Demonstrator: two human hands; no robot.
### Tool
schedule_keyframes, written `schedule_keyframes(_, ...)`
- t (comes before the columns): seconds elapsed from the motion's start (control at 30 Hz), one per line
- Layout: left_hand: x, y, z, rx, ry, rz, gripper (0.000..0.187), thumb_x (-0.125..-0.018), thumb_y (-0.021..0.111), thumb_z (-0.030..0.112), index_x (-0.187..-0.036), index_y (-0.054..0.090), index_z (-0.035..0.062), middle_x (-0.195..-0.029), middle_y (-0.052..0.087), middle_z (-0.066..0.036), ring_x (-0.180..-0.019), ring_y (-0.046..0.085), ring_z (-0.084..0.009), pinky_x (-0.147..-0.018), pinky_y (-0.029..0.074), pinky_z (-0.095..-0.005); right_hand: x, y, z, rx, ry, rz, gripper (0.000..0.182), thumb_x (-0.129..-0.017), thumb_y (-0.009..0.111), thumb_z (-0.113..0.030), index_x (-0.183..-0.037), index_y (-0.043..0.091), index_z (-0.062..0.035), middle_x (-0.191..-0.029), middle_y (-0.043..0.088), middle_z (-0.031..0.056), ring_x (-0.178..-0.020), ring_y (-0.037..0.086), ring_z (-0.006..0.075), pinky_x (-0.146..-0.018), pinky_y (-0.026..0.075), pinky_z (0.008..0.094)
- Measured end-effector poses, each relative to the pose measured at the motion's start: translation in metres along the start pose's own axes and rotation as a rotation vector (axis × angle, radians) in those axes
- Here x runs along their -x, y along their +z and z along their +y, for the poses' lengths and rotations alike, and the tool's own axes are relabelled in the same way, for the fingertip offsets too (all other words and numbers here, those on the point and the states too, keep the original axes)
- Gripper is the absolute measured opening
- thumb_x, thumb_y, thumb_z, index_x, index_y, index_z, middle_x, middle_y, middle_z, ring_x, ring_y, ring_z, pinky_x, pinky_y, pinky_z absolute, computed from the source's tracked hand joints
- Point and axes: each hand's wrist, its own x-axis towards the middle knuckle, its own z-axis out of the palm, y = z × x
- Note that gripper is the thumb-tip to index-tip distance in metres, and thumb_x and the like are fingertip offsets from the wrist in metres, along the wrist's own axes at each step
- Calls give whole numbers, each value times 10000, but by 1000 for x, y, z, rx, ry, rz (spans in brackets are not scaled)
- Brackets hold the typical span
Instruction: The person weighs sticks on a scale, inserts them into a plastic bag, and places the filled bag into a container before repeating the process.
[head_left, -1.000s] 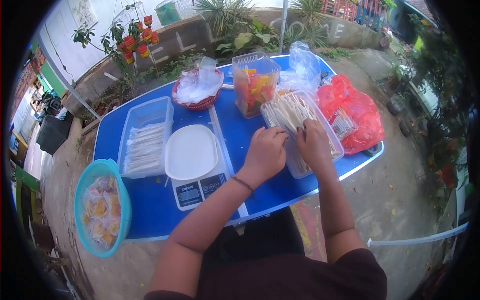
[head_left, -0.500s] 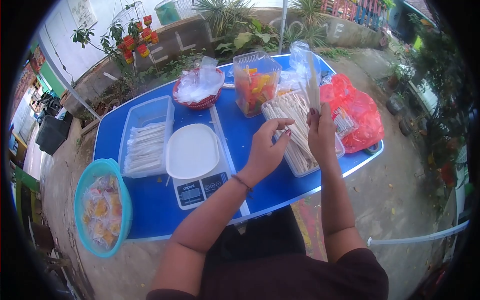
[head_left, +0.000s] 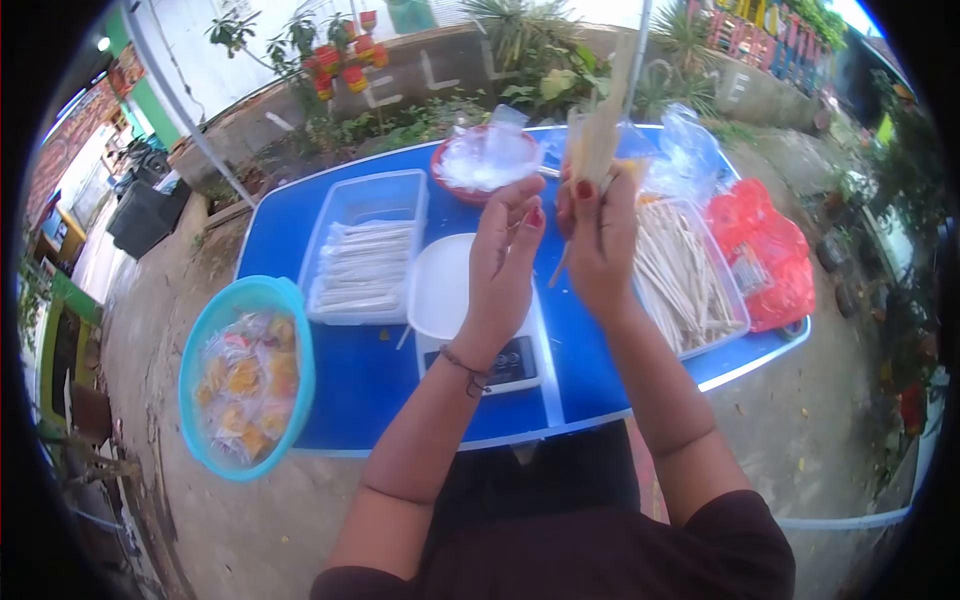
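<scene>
My right hand [head_left: 600, 245] is closed around an upright bundle of pale, thin sticks [head_left: 604, 125]; one stick [head_left: 560, 265] slants down below the fingers. To its left, my left hand [head_left: 505, 260] is raised over the white kitchen scale [head_left: 438, 290], fingers stretched upward and apart from the thumb, holding nothing. Beside my right wrist lies a clear plastic box [head_left: 742, 318] full of loose pale sticks [head_left: 680, 265]. Behind my right hand, a clear container with orange and yellow contents is mostly hidden.
On the blue table [head_left: 350, 400] stands a clear box [head_left: 420, 195] of wrapped sticks [head_left: 365, 265]. A red basket [head_left: 445, 180] holds clear plastic bags [head_left: 485, 155]. A turquoise basin [head_left: 190, 375] of packaged snacks [head_left: 245, 375] is at left, a red plastic bag [head_left: 770, 260] at right.
The view has swung left, so the table sits further right. My right hand has brought the bundle of sticks left, away from the box. My left hand has opened and risen nearer to it.
</scene>
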Motion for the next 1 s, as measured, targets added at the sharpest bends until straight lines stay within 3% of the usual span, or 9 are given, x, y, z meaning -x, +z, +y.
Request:
schedule_keyframes(0.1,1,-25,-1,64,118,73,424,-1000,498,225,-1362,430,15,-1315,516,-100,-1235,466,-207,-1052,350,-338,25,40,16,110,-82,-64,148,-1010,401,-76,-1135,435,-5,-733,530,59,-623,486,106,-563,420,275)
schedule_keyframes(0.2,9,-45,5,-9,10,20,440,-996,504,214,-1370,411,2,-1307,516,-120,-1216,477,-188,-1034,365,-330,48,63,31,53,-50,-131,189,-976,450,-53,-1156,424,-2,-812,571,126,-655,555,196,-589,448,330)
schedule_keyframes(0.3,14,-55,-8,-141,-46,-4,432,-1000,506,234,-1354,430,-3,-1246,524,-112,-1131,501,-152,-989,386,-295,63,66,53,107,-59,-268,259,-932,495,-36,-1174,411,2,-913,592,192,-735,598,326,-623,461,371)
schedule_keyframes(0.33,16,-60,-22,-224,-43,-8,445,-1004,508,251,-1364,427,3,-1243,520,-89,-1116,490,-120,-987,378,-271,64,65,55,112,-36,-323,319,-854,545,-17,-1153,438,-2,-937,586,210,-826,577,405,-664,456,426)
schedule_keyframes(0.43,23,-66,-39,-274,-102,-4,428,-1001,524,251,-1352,448,17,-1266,534,-72,-1071,501,-94,-972,392,-254,56,51,57,348,-126,-569,352,-803,566,-21,-1143,477,-6,-925,580,186,-854,560,379,-688,439,449)
schedule_keyframes(0.57,29,-75,-61,-244,-93,-19,357,-1008,507,232,-1287,488,10,-1300,542,-97,-1059,536,-112,-947,424,-262,63,40,55,718,-190,-605,322,-778,601,-54,-1082,511,2,-996,564,173,-900,535,367,-759,415,452)
schedule_keyframes(0.7,31,-82,-50,-133,-225,34,279,-1024,466,249,-1146,539,9,-1277,552,-131,-1098,574,-167,-941,457,-291,63,40,44,613,-226,-489,271,-785,627,-36,-1023,502,0,-1007,558,171,-922,528,359,-787,419,414)
schedule_keyframes(0.8,31,-88,-51,251,-261,167,263,-1035,424,273,-1051,533,34,-1234,562,-167,-1112,596,-246,-955,484,-351,65,34,43,481,-152,-423,217,-782,631,16,-950,494,7,-1025,557,184,-924,536,343,-783,435,375)
schedule_keyframes(1.0,31,-101,-40,668,-392,284,260,-1045,355,272,-1059,497,54,-1229,555,-202,-1185,551,-341,-1030,475,-448,70,33,47,305,-66,-381,183,-766,648,29,-806,474,-13,-1038,567,174,-915,547,318,-767,433,373)
